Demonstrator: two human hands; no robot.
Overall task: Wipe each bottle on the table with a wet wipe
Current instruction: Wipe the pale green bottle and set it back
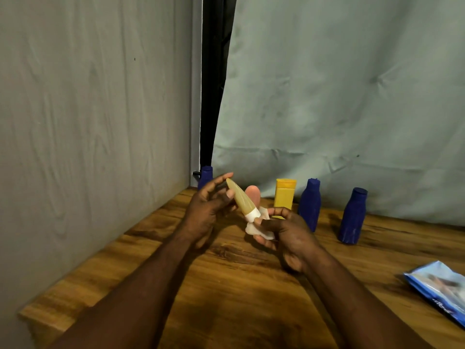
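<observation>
My left hand (208,205) holds a slim yellowish tube bottle (242,199) by its upper end, tilted with its white cap down to the right. My right hand (286,233) grips a white wet wipe (259,229) pressed around the cap end of that tube. On the wooden table (226,285) behind stand a pink bottle (252,192), partly hidden by the tube, a yellow bottle (285,192), and two dark blue bottles (310,204) (352,215). A third blue bottle (206,177) stands at the back left corner, behind my left hand.
A blue and white wet wipe pack (439,288) lies at the table's right edge. A grey wall closes the left side and a pale green cloth hangs behind the bottles. Bare wood lies between my forearms and the table's near edge.
</observation>
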